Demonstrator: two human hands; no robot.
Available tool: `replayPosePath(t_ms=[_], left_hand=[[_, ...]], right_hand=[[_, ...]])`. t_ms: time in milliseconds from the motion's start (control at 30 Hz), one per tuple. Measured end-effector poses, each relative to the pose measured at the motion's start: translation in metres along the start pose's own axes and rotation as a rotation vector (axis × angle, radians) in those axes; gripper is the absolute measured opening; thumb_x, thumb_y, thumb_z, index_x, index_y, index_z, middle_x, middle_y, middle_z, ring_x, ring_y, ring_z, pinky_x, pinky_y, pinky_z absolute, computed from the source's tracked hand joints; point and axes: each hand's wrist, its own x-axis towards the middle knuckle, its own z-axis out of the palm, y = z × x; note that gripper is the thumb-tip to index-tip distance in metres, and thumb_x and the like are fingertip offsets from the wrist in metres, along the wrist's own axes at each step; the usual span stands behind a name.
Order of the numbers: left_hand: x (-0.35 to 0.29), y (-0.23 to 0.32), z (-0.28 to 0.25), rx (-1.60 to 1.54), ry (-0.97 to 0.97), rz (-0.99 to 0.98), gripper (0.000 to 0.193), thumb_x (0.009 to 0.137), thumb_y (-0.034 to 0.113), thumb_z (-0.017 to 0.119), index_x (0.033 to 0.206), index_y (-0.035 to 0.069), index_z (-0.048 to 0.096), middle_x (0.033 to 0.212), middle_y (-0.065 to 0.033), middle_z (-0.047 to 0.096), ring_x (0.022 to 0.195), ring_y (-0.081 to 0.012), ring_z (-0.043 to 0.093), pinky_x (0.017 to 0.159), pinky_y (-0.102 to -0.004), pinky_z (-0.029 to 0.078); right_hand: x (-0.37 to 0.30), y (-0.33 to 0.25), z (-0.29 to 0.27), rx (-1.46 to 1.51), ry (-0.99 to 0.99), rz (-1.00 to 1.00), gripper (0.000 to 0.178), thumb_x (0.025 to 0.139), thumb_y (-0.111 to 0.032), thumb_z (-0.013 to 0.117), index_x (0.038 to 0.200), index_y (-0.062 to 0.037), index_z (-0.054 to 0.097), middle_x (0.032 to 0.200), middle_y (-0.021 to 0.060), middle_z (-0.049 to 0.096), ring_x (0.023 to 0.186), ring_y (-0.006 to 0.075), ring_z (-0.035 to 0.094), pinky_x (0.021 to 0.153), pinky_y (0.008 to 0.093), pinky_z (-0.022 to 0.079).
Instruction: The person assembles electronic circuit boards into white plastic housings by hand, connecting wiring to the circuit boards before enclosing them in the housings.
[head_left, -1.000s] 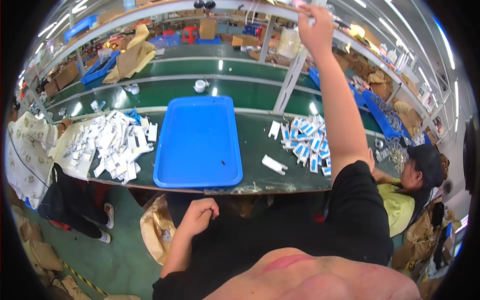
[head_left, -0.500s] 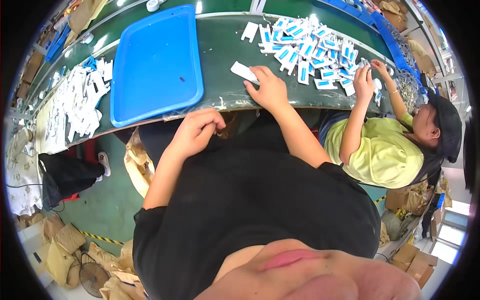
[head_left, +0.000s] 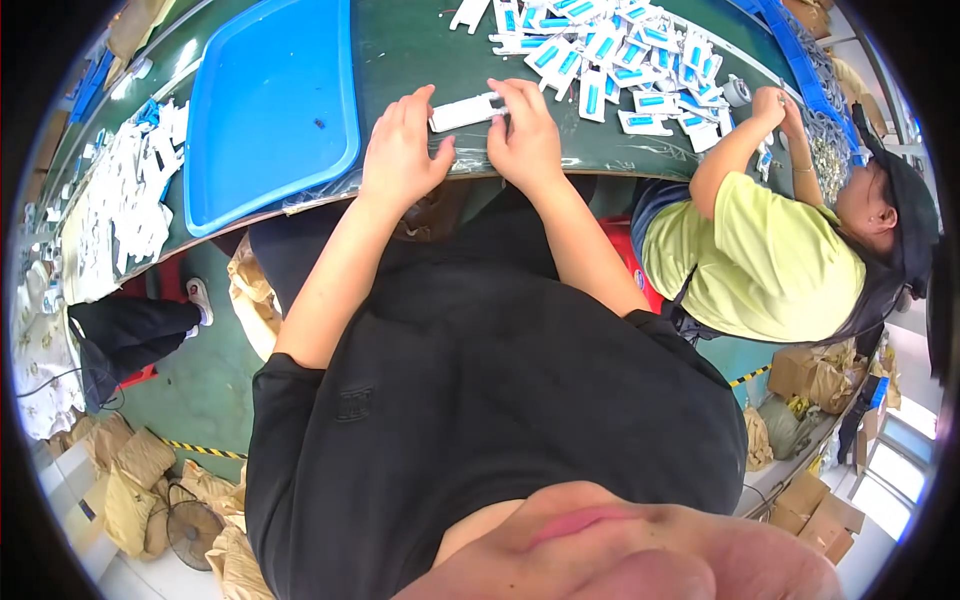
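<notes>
Both my hands grip white pack (head_left: 466, 110) at bench (head_left: 420, 45) front edge: left hand (head_left: 402, 152) steadies, right hand (head_left: 525, 135) pinches end. Next: careful alignment, I judge.

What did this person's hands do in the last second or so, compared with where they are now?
The right hand came down from overhead to the green table, and the left hand rose from the lap. Both now touch a small white oblong packet at the table edge. The empty blue plastic tray and the pile of white-and-blue packets stayed put.

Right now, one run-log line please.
left hand: touching white pack | right hand: gripping pack | blue tray: beside left hand
</notes>
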Motion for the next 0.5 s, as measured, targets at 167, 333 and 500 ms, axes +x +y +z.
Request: replayPosePath(t_ms=[167,333,500], left_hand=[[-0.005,-0.004,-0.001,-0.082,0.021,0.015,0.064,0.077,0.018,0.081,0.133,0.001,0.056,0.111,-0.0157,0.061,0.105,-0.034,0.06,0.095,-0.0444,0.05],[-0.008,-0.011,0.006,-0.011,0.103,0.13,0.058,0.077,0.017,0.08,0.129,0.001,0.06,0.118,-0.0177,0.066,0.111,-0.0379,0.061,0.1,-0.0462,0.048],[-0.015,-0.012,0.001,-0.118,0.091,0.13,0.037,0.073,0.01,0.077,0.11,0.006,0.07,0.103,-0.0098,0.067,0.1,-0.0315,0.064,0.087,-0.0428,0.051]], right_hand=[[0.001,0.01,0.009,-0.079,0.07,0.011,0.04,0.082,-0.004,0.068,0.123,-0.0055,0.065,0.12,0.0114,0.062,0.095,0.0338,0.067,0.079,0.043,0.057],[0.004,0.0,0.009,-0.285,0.01,-0.18,0.042,0.084,-0.022,0.073,0.123,-0.0078,0.067,0.121,0.0097,0.067,0.104,0.032,0.065,0.085,0.0433,0.057],[0.005,-0.014,0.002,-0.294,-0.153,-0.215,0.052,0.085,-0.029,0.074,0.132,-0.0095,0.066,0.128,0.0093,0.066,0.108,0.032,0.063,0.089,0.0426,0.056]])
